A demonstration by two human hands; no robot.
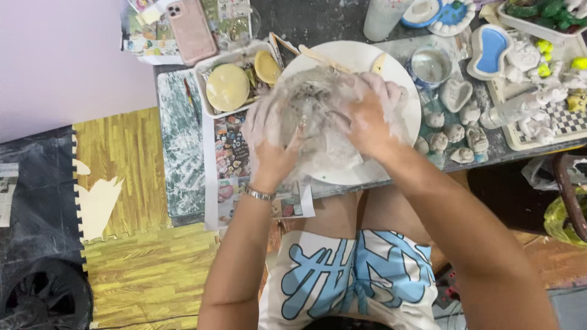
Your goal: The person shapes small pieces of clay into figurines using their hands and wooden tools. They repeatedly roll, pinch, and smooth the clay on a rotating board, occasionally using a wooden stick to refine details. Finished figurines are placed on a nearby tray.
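Observation:
Both hands are coated in whitish plaster and wrap a clear plastic container (313, 101) smeared with grey-white paste. My left hand (269, 137), with a metal bracelet at the wrist, grips its left side. My right hand (367, 113) grips its right side. The container is held over a large white plate (403, 85) on a low dark table (318, 24). A thin wooden stick (323, 59) lies across the plate's far rim.
A white tray (205, 91) with round yellow pieces sits left of the plate, a pink phone (191, 27) behind it. Small white plaster figures (455, 131), a cup of water (430, 66), a blue mould (491, 49) and a checkered tray (568, 122) crowd the right. Printed paper (231, 146) hangs off the edge.

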